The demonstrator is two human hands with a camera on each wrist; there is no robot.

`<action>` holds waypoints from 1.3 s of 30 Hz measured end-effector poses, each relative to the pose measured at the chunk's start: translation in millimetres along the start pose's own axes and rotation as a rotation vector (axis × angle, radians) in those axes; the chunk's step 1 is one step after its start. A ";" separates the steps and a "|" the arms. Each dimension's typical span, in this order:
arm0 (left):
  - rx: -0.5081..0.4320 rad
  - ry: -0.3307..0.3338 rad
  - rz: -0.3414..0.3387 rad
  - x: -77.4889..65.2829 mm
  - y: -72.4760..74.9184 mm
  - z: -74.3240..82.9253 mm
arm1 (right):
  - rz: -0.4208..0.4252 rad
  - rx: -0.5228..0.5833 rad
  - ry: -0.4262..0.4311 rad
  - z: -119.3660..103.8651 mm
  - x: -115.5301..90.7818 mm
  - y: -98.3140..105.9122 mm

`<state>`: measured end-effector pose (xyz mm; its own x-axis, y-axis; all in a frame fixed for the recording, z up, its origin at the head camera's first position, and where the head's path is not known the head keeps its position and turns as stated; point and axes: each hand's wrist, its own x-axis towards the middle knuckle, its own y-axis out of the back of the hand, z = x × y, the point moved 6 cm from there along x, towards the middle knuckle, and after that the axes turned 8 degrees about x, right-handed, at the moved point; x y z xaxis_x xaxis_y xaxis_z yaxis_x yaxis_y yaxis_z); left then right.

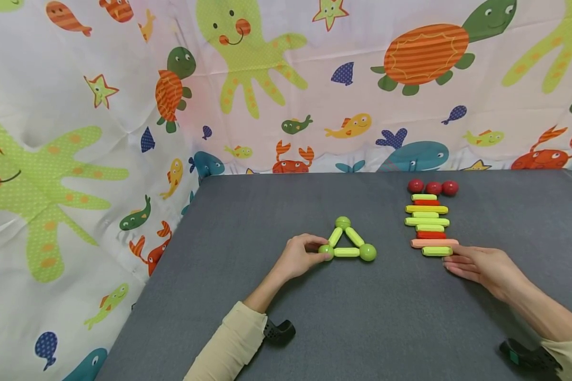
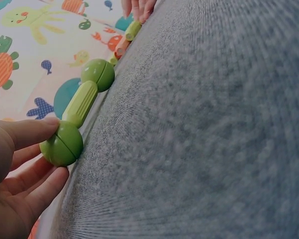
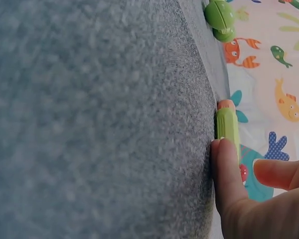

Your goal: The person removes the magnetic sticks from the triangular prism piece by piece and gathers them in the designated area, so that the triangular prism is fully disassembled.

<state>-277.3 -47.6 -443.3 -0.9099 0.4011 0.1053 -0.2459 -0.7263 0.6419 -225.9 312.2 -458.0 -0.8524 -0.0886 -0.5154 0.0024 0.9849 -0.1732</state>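
Note:
On the grey table, three green balls and three light-green rods are joined in a triangle. My left hand pinches the green ball at its near left corner between thumb and fingers. To the right, several short and long rods lie stacked in a column, in yellow-green, yellow, red and pink. My right hand touches the right end of the nearest light-green rod with straight fingers. In the right wrist view, the thumb stands apart from this rod.
Three red balls sit in a row at the far end of the rod column. A cloth printed with sea animals hangs behind and to the left of the table. Black wrist devices are on both arms.

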 end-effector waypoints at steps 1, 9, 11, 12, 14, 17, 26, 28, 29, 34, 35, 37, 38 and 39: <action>0.001 -0.001 0.001 0.1 0.2 0.2 | 0.005 -0.001 -0.005 0.0 -0.3 0.5; 0.007 0.013 -0.002 -0.2 1.2 0.5 | -0.044 0.099 -0.042 -0.1 -2.6 3.7; 0.009 0.015 -0.001 -0.3 1.6 0.4 | -0.064 0.107 -0.060 1.1 -3.0 3.9; 0.009 0.015 0.000 -0.5 1.9 0.5 | -0.082 0.105 -0.068 1.8 -3.2 3.3; 0.011 0.015 0.002 -0.6 2.3 0.5 | -0.127 0.095 -0.082 3.2 -3.5 0.9; 0.010 0.014 0.002 -0.7 2.7 0.9 | -0.207 0.084 -0.095 4.5 -3.7 -4.5; 0.020 0.005 -0.009 -0.1 1.7 3.0 | -0.341 0.132 -0.112 5.2 -4.0 -15.2; 0.022 0.003 -0.010 0.5 1.6 3.0 | -0.362 0.134 -0.123 5.0 -4.4 -16.8; 0.023 0.002 -0.011 0.6 1.7 3.2 | -0.370 0.122 -0.126 5.1 -4.4 -17.5; 0.027 0.002 -0.022 0.8 1.6 2.3 | -0.339 -0.047 -0.118 4.6 0.3 -24.1; 0.027 0.001 -0.024 0.6 1.5 2.1 | -0.327 -0.085 -0.112 3.8 2.0 -26.0; 0.027 0.000 -0.030 0.7 1.1 1.2 | -0.321 -0.129 -0.095 0.7 5.4 -31.5; 0.025 -0.001 -0.033 0.6 1.0 1.2 | -0.324 -0.134 -0.087 -1.2 7.1 -34.3; 0.026 -0.001 -0.036 0.7 0.6 0.9 | -0.333 -0.133 -0.078 -3.5 8.4 -37.2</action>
<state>-277.8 -47.2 -442.1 -0.9002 0.4275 0.0828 -0.2696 -0.6964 0.6650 -234.9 275.3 -453.0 -0.7526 -0.4132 -0.5127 -0.3406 0.9106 -0.2340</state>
